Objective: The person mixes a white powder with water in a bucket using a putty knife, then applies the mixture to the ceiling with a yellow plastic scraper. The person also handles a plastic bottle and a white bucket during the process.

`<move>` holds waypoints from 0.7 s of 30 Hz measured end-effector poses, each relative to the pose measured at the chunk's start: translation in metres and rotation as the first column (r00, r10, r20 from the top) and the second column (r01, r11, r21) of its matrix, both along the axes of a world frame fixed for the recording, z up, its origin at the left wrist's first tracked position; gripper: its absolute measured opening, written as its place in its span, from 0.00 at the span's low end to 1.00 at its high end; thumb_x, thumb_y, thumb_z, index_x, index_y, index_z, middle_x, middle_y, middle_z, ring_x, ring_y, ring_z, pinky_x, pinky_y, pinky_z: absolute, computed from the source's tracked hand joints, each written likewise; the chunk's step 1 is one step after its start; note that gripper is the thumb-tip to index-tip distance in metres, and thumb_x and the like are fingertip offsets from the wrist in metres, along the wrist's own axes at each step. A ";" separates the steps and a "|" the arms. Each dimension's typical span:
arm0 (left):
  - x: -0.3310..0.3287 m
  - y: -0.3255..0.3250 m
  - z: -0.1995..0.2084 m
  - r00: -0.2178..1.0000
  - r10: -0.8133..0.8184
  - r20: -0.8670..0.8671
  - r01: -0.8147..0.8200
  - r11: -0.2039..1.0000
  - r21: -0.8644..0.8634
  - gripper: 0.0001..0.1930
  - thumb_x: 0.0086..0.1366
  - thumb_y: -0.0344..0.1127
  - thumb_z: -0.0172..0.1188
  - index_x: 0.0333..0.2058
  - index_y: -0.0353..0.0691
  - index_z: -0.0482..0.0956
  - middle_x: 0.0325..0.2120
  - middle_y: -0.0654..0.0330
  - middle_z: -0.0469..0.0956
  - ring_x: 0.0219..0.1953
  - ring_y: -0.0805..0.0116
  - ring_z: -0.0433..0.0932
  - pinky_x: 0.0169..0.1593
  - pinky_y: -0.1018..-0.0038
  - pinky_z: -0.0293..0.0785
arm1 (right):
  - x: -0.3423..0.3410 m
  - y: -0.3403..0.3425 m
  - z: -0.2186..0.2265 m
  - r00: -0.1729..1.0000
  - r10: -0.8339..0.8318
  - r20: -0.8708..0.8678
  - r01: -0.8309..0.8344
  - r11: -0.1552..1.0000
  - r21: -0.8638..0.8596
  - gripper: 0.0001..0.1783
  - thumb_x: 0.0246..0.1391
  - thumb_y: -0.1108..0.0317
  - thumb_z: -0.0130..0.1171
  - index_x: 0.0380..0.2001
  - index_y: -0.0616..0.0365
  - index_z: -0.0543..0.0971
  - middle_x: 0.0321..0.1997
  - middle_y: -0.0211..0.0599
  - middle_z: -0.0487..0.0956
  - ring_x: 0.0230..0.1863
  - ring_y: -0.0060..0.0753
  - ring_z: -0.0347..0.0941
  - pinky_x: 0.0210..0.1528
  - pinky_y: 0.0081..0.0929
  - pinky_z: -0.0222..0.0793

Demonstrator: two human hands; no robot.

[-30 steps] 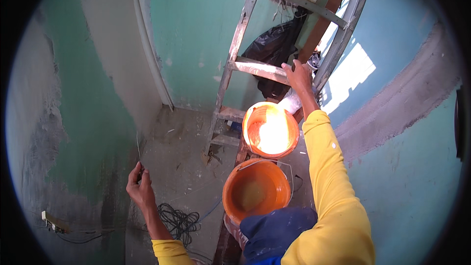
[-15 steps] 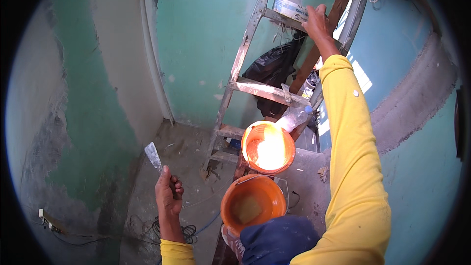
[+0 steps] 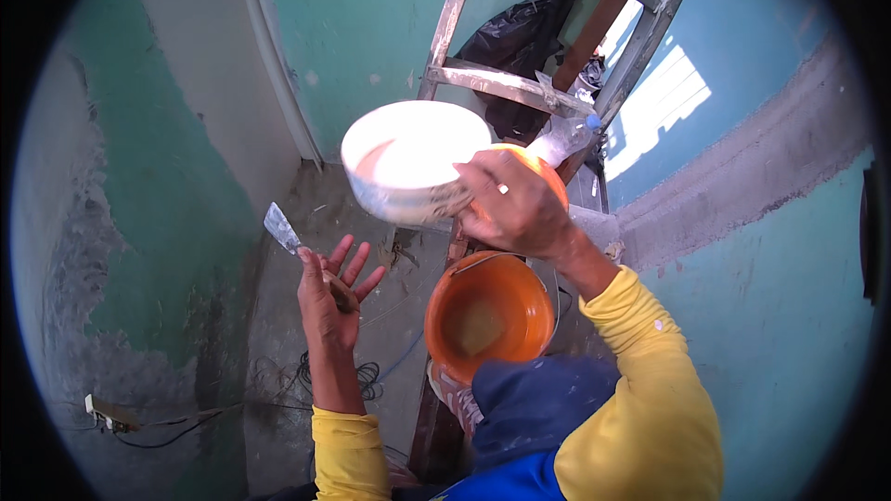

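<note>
My right hand (image 3: pixel 520 204) grips the near right rim of a shallow round white tub (image 3: pixel 394 202). Strong sunlight washes out most of its inside, and a brownish patch shows at the left. My left hand (image 3: pixel 327 315) holds a putty knife (image 3: pixel 281 227) with the blade pointing up and left. The thumb keeps its wooden handle against the palm, while the other fingers are spread toward the tub. An orange bucket (image 3: pixel 531 301) with some liquid at its bottom stands below my right hand. A second orange bucket (image 3: pixel 549 178) is partly hidden behind that hand and the tub.
A paint-spotted ladder (image 3: pixel 501 83) leans beyond the buckets, with a black plastic bag (image 3: pixel 510 37) behind it. By the far bucket lies a clear bottle (image 3: pixel 566 139) with a blue cap. Cables (image 3: pixel 367 378) coil on the floor at left. Patched green walls surround me.
My right hand has brought the tub from the ladder rung down and left, over the far bucket. My left hand's fingers have spread from around the putty knife's handle.
</note>
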State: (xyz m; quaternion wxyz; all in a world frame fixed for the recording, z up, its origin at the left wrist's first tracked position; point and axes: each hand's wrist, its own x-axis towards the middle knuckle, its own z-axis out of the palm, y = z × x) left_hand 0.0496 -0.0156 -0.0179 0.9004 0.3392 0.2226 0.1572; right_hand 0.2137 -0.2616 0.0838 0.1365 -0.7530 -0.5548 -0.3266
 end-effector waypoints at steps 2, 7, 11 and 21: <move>0.000 0.009 -0.014 1.000 0.010 -0.013 -0.011 0.998 -0.062 0.28 0.75 0.66 0.58 0.49 0.44 0.69 0.62 0.44 0.74 0.61 0.43 0.80 0.55 0.41 0.86 | -0.014 0.013 -0.027 0.988 0.126 -0.093 -0.131 0.990 -0.049 0.36 0.44 0.67 0.75 0.59 0.62 0.77 0.51 0.46 0.78 0.49 0.47 0.80 0.51 0.42 0.81; -0.001 0.013 -0.028 0.981 0.029 -0.193 -0.031 0.999 -0.009 0.29 0.65 0.48 0.75 0.56 0.42 0.73 0.49 0.55 0.80 0.48 0.61 0.84 0.53 0.44 0.87 | -0.020 0.024 -0.069 0.955 0.278 -0.101 -0.289 0.949 -0.125 0.33 0.45 0.66 0.76 0.57 0.58 0.81 0.51 0.40 0.79 0.47 0.41 0.80 0.45 0.39 0.79; 0.000 0.023 -0.035 0.978 0.117 -0.172 -0.111 0.993 0.044 0.26 0.67 0.45 0.73 0.57 0.39 0.74 0.48 0.57 0.82 0.48 0.62 0.85 0.54 0.46 0.87 | 0.050 -0.026 -0.055 0.982 -0.113 -0.155 0.150 0.955 0.256 0.24 0.51 0.66 0.77 0.51 0.57 0.83 0.56 0.44 0.80 0.52 0.46 0.80 0.53 0.43 0.78; -0.010 0.055 -0.054 0.972 0.175 -0.157 -0.169 0.984 0.052 0.35 0.67 0.46 0.73 0.66 0.36 0.70 0.62 0.55 0.77 0.63 0.57 0.79 0.68 0.50 0.75 | 0.241 -0.162 -0.141 0.467 -0.090 -0.879 0.852 0.313 0.421 0.33 0.63 0.51 0.74 0.61 0.63 0.78 0.58 0.45 0.82 0.57 0.42 0.77 0.62 0.40 0.71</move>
